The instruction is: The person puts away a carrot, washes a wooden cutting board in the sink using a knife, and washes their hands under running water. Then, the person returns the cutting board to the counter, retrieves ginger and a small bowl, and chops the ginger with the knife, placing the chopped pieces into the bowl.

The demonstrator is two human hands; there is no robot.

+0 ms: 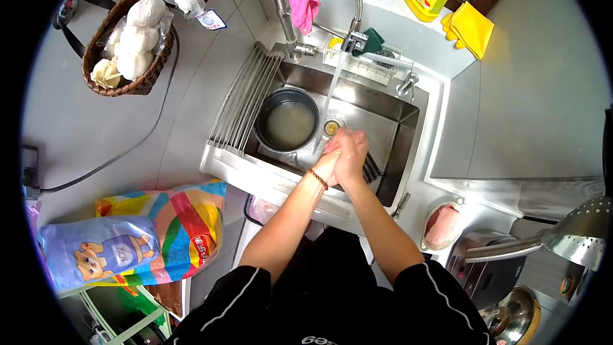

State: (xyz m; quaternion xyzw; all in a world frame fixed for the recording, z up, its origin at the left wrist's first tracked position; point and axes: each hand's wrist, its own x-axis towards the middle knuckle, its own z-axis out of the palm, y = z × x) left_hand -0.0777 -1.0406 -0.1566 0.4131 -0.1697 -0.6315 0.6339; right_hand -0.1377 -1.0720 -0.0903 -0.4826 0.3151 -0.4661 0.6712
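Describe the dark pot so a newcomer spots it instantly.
Find the steel sink with water running into it. In its left half as pictured, next to the rack of metal rods, sits the dark pot. Round, dark-walled and holding cloudy liquid, it stands out from the smaller, yellow-centred drain to its right.

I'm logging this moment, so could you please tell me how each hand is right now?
Left hand: can't tell whether open or closed; no object visible in it.
Right hand: against the left; open or closed unclear, no object visible.
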